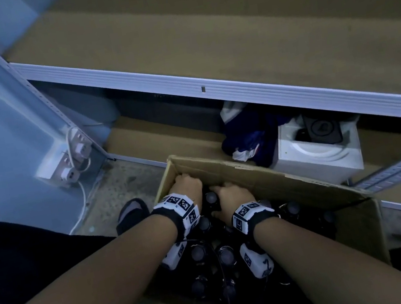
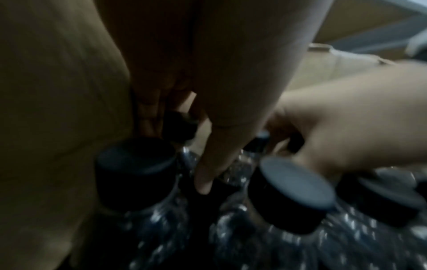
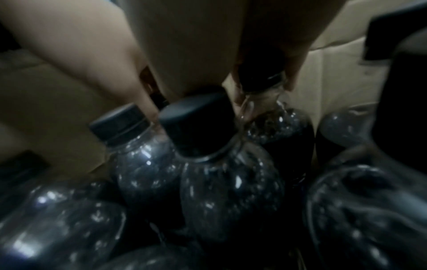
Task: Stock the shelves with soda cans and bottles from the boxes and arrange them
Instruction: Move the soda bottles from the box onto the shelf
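Inside box [image 1: 294, 186], hands (both) on bottles [image 1: 225, 256]

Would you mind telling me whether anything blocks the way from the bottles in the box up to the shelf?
Nothing visible does. The cardboard box is open-topped, both hands already reach the bottles, and the brown shelf above it lies bare in view.

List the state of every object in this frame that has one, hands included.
cardboard box: open, on the floor, holding upright bottles
bottles: capped, dark liquid inside
left hand: down in the box's far corner, fingers curled at a bottle cap
right hand: gripping a bottle neck
shelf: bare board, nothing stocked where visible
white box: open, dark device inside
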